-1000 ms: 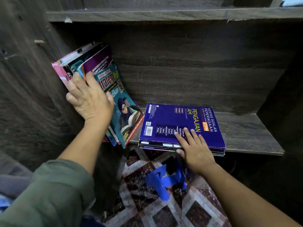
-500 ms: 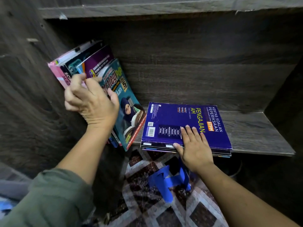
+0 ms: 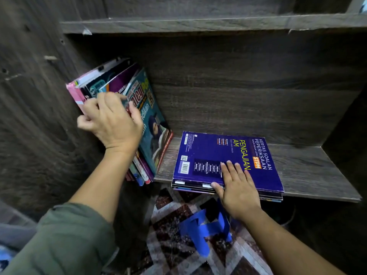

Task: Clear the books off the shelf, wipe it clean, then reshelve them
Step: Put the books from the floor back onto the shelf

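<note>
Leaning books (image 3: 156, 139): a row of several, at the left end of the shelf (image 3: 309, 171), tilted left against the side panel (image 3: 29, 120); a teal cover faces outward, pink and dark spines sit behind it, and their lower corners jut past the shelf's front edge.
Stack (image 3: 270, 196): a few thin books lying flat on the shelf, just right of the leaning row, front edges slightly over the shelf's lip.
Blue book (image 3: 214, 147): on top of the stack, back cover up, with a barcode and yellow lettering.
Left hand (image 3: 111, 124): fingers curled over the upper spines of the leaning books, thumb against the teal cover, gripping them.
Right hand (image 3: 236, 187): flat, fingers straight on the blue book, thumb at the stack's front edge.
Shelf: dark wood grain, bare to the right of the stack; another board (image 3: 198, 23) runs above.
Sleeve (image 3: 65, 239): green, on the left arm.
Floor: a patterned rug (image 3: 168, 247) below the shelf, with a blue object (image 3: 202, 231) lying on it; what it is cannot be told.
</note>
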Motion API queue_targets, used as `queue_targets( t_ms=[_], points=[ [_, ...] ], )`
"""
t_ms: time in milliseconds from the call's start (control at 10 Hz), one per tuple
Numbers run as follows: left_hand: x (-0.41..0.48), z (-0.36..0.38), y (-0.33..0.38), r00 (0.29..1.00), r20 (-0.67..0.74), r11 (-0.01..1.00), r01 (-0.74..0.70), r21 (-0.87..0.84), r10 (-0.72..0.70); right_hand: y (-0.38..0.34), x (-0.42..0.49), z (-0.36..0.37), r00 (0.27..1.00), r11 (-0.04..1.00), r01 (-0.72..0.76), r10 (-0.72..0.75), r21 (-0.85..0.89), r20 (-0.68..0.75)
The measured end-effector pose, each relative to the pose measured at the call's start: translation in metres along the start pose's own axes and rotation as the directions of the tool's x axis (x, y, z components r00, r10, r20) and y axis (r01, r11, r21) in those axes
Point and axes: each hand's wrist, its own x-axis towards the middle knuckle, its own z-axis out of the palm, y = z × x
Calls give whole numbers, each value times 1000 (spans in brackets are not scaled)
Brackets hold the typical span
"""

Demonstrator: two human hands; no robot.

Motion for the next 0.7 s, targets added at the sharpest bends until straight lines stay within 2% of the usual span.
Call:
queue_targets(
  t_ms=[300,400,500,600,700],
  points=[
    [8,-29,-34,983,169,995,-52,-85,66,4,2,-11,995,1000,20,-21,6,99],
    [17,-39,-34,972,193,991,-127,-52,135,-1,3,-16,990,1000,-3,3,1,141],
    [26,-45,-26,981,166,995,-94,-34,98,-7,5,-18,987,1000,-22,20,7,159],
    [24,-56,-11,985,138,986,-81,-146,102,-10,2,-21,983,999,-39,34,20,183],
    [24,-83,8,973,232,976,50,-211,1,-13,-1,-24,979,997,-53,43,47,201]
  ],
)
